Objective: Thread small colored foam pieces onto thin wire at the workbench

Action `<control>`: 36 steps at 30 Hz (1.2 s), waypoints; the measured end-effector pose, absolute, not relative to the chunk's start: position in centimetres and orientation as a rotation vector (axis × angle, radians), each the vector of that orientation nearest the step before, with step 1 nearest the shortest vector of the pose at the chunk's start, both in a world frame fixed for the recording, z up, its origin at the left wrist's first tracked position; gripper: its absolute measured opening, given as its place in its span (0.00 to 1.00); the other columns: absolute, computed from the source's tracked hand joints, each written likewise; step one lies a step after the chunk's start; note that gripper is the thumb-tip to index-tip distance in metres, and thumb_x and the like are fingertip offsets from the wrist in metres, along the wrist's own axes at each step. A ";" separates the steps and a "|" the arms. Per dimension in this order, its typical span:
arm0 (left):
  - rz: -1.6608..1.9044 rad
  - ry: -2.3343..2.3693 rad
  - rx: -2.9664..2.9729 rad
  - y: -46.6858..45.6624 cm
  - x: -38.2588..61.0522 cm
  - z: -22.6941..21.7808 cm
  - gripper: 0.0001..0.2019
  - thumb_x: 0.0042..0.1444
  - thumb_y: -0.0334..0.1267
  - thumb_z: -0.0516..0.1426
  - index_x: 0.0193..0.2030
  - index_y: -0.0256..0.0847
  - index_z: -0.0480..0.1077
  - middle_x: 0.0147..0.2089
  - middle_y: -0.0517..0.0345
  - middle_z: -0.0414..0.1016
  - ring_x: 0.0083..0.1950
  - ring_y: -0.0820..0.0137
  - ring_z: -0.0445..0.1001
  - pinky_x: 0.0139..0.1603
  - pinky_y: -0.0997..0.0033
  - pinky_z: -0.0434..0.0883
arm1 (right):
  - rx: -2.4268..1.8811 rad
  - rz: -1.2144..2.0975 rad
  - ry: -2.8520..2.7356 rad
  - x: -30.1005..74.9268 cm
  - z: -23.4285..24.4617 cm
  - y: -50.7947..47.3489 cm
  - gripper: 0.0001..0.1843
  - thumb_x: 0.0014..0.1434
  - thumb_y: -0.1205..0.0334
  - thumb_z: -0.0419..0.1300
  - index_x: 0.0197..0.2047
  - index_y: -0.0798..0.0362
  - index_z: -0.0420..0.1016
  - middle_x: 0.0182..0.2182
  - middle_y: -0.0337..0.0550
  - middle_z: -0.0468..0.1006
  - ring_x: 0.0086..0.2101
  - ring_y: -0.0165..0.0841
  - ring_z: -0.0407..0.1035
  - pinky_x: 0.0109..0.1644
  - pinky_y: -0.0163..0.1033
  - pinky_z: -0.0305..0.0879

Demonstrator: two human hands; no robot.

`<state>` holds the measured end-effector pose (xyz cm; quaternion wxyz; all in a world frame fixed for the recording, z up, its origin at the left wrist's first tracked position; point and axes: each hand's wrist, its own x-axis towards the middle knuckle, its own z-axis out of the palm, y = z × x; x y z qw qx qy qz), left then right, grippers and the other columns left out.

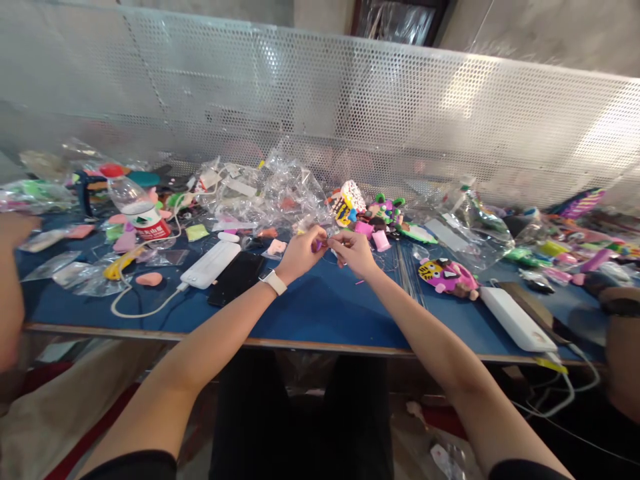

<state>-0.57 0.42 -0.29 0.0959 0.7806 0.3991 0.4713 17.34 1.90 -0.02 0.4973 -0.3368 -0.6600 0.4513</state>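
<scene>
My left hand (303,253), with a pale watch on its wrist, is closed in a pinch over the blue table. A small purple piece of what looks like modelling clay (317,246) shows between its fingers. My right hand (354,252) is closed too, its fingertips meeting those of the left; what they pinch is too small to make out. Just beyond the right hand lie pink clay packets (381,241). A pale pink lump (277,248) lies left of the left hand. To the right sits a pink and yellow clay figure (447,277).
A white power bank (211,264) and a black phone (237,278) lie at left, another power bank (519,320) at right. A bottle (140,210), crumpled plastic bags (280,190) and clay figures line the perforated metal screen (400,113). Other people's arms show at both sides.
</scene>
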 end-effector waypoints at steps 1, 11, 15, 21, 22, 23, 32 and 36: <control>1.416 1.229 2.363 0.4 -0.6 -0.4 0.08 0.62 0.31 0.62 0.46 0.42 0.69 0.39 0.58 0.81 0.34 0.69 0.77 0.38 0.70 0.69 | -0.800 1.146 -1.547 17.2 0.0 1.8 0.18 0.55 0.46 0.71 0.30 0.51 0.75 0.15 0.30 0.64 0.14 0.26 0.55 0.17 0.36 0.58; 1.489 1.474 2.519 0.3 -0.3 -0.6 0.02 0.64 0.34 0.62 0.40 0.42 0.72 0.36 0.57 0.81 0.37 0.65 0.79 0.36 0.69 0.67 | -0.786 1.276 -1.338 16.1 0.3 1.0 0.25 0.50 0.40 0.74 0.29 0.50 0.70 0.14 0.26 0.59 0.14 0.23 0.50 0.14 0.32 0.56; 1.492 1.506 2.440 0.2 -0.5 -0.7 0.10 0.63 0.42 0.65 0.36 0.42 0.71 0.31 0.59 0.80 0.32 0.67 0.78 0.32 0.71 0.63 | -0.816 1.283 -1.326 16.1 0.4 1.0 0.23 0.51 0.42 0.74 0.28 0.50 0.69 0.16 0.26 0.56 0.15 0.22 0.48 0.14 0.32 0.49; 1.513 1.412 2.568 0.0 -0.8 -0.8 0.12 0.69 0.49 0.60 0.44 0.42 0.76 0.42 0.53 0.83 0.40 0.66 0.81 0.36 0.70 0.68 | -0.835 1.031 -1.478 16.6 0.1 1.7 0.19 0.56 0.45 0.69 0.29 0.51 0.72 0.19 0.32 0.62 0.19 0.25 0.50 0.19 0.33 0.44; 1.515 1.397 2.589 -0.1 -0.8 -0.8 0.13 0.70 0.50 0.58 0.46 0.42 0.76 0.43 0.52 0.83 0.42 0.65 0.81 0.37 0.70 0.68 | -0.835 0.984 -1.504 16.7 0.0 1.8 0.18 0.57 0.45 0.68 0.30 0.51 0.73 0.19 0.32 0.62 0.19 0.26 0.50 0.20 0.34 0.44; 1.515 1.377 2.606 -0.1 -0.8 -0.8 0.15 0.71 0.50 0.56 0.46 0.42 0.76 0.44 0.51 0.82 0.43 0.66 0.81 0.38 0.70 0.69 | -0.835 0.940 -1.526 16.8 0.0 1.8 0.17 0.57 0.46 0.67 0.30 0.50 0.73 0.19 0.32 0.62 0.20 0.26 0.50 0.21 0.34 0.44; 1.514 1.145 2.621 -0.5 -0.7 -0.1 0.17 0.74 0.48 0.51 0.38 0.41 0.72 0.40 0.51 0.76 0.40 0.65 0.75 0.43 0.65 0.70 | -0.724 0.803 -1.671 17.7 0.8 1.7 0.12 0.62 0.54 0.63 0.31 0.52 0.76 0.22 0.34 0.65 0.23 0.27 0.52 0.26 0.36 0.47; 1.551 1.070 2.398 -0.7 -0.2 0.4 0.18 0.74 0.48 0.52 0.35 0.42 0.69 0.35 0.54 0.73 0.40 0.65 0.72 0.45 0.63 0.69 | -0.733 0.687 -1.765 18.4 0.7 2.0 0.11 0.64 0.54 0.63 0.33 0.52 0.78 0.22 0.34 0.63 0.24 0.28 0.52 0.28 0.37 0.47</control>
